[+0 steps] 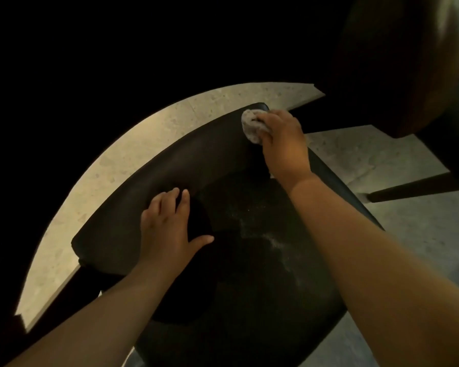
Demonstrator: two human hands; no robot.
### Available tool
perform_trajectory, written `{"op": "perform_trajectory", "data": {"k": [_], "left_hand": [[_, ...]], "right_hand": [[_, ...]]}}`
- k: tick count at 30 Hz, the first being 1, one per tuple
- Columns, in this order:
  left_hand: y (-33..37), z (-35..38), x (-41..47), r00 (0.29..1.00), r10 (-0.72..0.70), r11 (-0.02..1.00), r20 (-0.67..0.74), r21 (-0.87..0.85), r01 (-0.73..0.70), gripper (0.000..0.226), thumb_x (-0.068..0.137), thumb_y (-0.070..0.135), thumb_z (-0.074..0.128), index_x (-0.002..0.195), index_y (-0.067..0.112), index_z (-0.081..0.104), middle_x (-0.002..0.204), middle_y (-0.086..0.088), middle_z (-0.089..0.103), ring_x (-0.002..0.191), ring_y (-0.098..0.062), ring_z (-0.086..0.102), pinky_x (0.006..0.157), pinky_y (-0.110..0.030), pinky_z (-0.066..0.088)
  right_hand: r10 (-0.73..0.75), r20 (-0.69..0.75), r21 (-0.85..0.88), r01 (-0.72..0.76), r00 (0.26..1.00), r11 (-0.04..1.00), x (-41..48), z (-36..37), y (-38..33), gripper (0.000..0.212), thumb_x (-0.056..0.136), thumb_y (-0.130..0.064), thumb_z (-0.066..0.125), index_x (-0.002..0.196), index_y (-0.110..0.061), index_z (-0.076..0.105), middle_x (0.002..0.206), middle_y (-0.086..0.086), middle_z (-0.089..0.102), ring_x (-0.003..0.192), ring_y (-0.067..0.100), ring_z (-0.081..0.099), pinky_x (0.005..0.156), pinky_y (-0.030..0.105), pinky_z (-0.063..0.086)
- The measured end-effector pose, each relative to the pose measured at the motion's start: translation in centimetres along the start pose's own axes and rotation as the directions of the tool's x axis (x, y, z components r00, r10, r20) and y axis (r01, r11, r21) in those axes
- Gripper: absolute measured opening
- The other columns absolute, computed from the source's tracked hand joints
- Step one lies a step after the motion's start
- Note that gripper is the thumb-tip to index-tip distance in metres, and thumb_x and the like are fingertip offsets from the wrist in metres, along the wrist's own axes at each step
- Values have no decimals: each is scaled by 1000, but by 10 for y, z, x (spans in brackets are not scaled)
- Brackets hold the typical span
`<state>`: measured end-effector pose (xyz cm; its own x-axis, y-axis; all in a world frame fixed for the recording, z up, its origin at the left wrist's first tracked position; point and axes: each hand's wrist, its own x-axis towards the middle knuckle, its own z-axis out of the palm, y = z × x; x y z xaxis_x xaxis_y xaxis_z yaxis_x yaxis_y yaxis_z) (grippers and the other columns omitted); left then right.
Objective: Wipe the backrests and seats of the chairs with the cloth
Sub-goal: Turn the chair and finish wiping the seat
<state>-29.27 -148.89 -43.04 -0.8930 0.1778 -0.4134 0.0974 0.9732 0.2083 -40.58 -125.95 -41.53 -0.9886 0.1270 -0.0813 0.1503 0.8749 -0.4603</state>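
Your left hand (167, 229) lies flat, fingers straight, on the backrest (196, 154) toward eight o'clock, while your right hand (284, 139) grips the cloth (251, 125) toward one o'clock.

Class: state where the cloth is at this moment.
In the head view, right of centre: the cloth is bunched in the right hand, against the far right end of the backrest.

**Dim frame, one warm pool of light**

Warm, yellowish light is striking the floor (133, 144) and the right hand (281, 136), while the upper left is sinking into pure black. The dark chair (263, 260) is swallowing detail, its seat showing only faint speckle. The pale cloth (251, 125) is catching the light brightly. Wide-angle distortion is bending the edges, and everything is looking soft and slightly grainy.
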Motion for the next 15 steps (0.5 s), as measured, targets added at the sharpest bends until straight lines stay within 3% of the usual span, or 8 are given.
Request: {"op": "perform_trajectory", "data": {"k": [4, 7, 10, 15], "left_hand": [[0, 6, -1, 1000, -6, 1000, 4, 19, 6, 100, 80, 74, 49, 155, 21, 10, 160, -3, 7, 146, -25, 3, 116, -44, 13], [1, 8, 0, 1000, -14, 999, 10, 31, 14, 100, 80, 73, 49, 155, 22, 8, 160, -3, 4, 145, -25, 1, 116, -44, 11], [3, 8, 0, 1000, -25, 999, 6, 26, 25, 100, 80, 72, 51, 155, 23, 8, 159, -2, 5, 145, -25, 1, 116, -44, 11], [5, 6, 2, 999, -41, 998, 15, 38, 40, 100, 80, 71, 53, 155, 22, 9, 159, -3, 6, 145, -25, 2, 116, -45, 12]], "right_hand": [[-35, -44, -52, 32, 998, 998, 42, 9, 0, 36, 100, -12, 44, 135, -13, 53, 133, 11, 50, 121, 27, 47, 98, 37, 43], [33, 90, -77, -26, 995, 997, 62, 21, 0, 38, 100, -8, 43, 137, -11, 51, 139, 11, 48, 125, 27, 46, 105, 36, 39], [76, 161, 10, -79, 984, 997, 55, 23, 3, 36, 101, -8, 41, 135, -10, 54, 136, 11, 52, 123, 26, 49, 104, 30, 37], [-121, 210, 95, 102, 970, 990, -38, -1, 13, 38, 94, -1, 51, 128, -13, 61, 138, 5, 54, 133, 20, 44, 115, 24, 24]]}}
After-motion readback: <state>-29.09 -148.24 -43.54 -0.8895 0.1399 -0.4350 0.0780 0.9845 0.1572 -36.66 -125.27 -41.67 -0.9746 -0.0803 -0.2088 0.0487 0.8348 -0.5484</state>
